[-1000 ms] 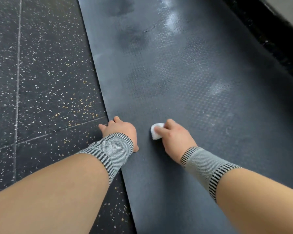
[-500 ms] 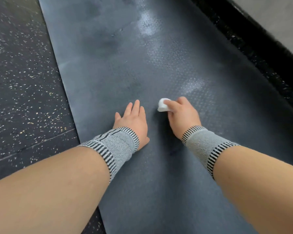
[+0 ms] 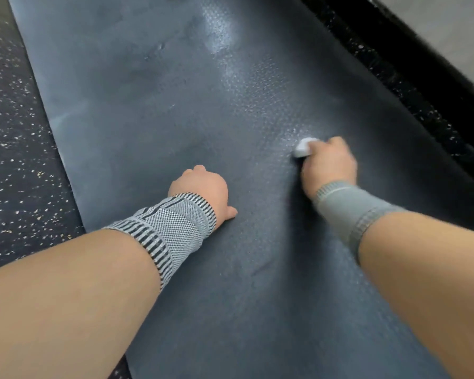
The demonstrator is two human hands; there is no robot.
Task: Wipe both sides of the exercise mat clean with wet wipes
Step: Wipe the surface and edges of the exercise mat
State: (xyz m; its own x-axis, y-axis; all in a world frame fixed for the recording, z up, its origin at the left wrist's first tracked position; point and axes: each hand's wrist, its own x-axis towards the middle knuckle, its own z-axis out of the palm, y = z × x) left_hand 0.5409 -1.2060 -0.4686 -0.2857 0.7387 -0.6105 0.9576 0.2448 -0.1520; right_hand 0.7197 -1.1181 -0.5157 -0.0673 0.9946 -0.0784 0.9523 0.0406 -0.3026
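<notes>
On the dark speckled rubber floor [image 3: 14,149] lies the long slate-grey textured exercise mat [image 3: 153,110], flat, with a wet sheen toward its far end. The right hand [image 3: 329,165] presses a small wadded white wet wipe [image 3: 303,147] onto the mat, fingers curled round it. The left hand [image 3: 200,188] rests on the mat just beside, fingers bent under, holding nothing. Grey striped knit wrist sleeves [image 3: 173,228] cover both wrists.

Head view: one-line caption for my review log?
Right hand presses a white wet wipe onto the dark exercise mat; left hand rests on it.
</notes>
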